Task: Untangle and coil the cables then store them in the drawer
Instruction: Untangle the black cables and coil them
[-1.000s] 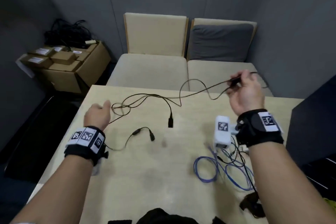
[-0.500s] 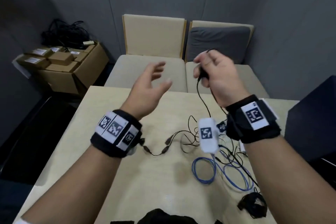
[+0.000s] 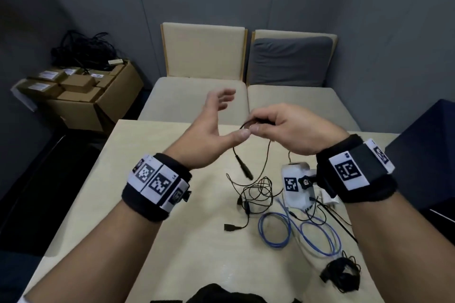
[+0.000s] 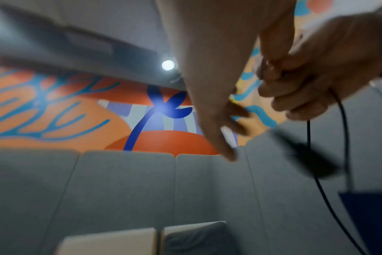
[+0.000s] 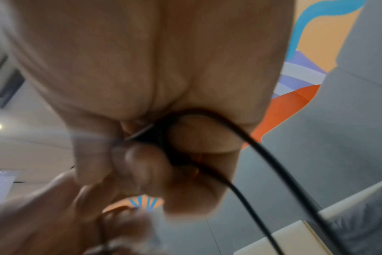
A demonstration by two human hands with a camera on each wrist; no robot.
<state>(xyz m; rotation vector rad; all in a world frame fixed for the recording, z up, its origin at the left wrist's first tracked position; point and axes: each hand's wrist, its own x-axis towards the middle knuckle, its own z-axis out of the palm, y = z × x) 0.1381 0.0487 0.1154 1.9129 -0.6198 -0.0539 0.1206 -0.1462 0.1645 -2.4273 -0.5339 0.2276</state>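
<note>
Black cable (image 3: 267,152) is pinched in the curled fingers of the right hand (image 3: 293,128), held above the table (image 3: 103,192). Its strands hang down to a loose tangle on the tabletop. Left hand (image 3: 209,128) is spread wide, fingers straight, thumb tip just beside the right hand, gripping nothing. Blue cable (image 3: 305,233) lies in loops on the table near the right wrist.

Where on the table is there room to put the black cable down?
The bare table left of the black cable tangle, under the left hand, is free. The right side is crowded: blue cable, black bundle.
</note>
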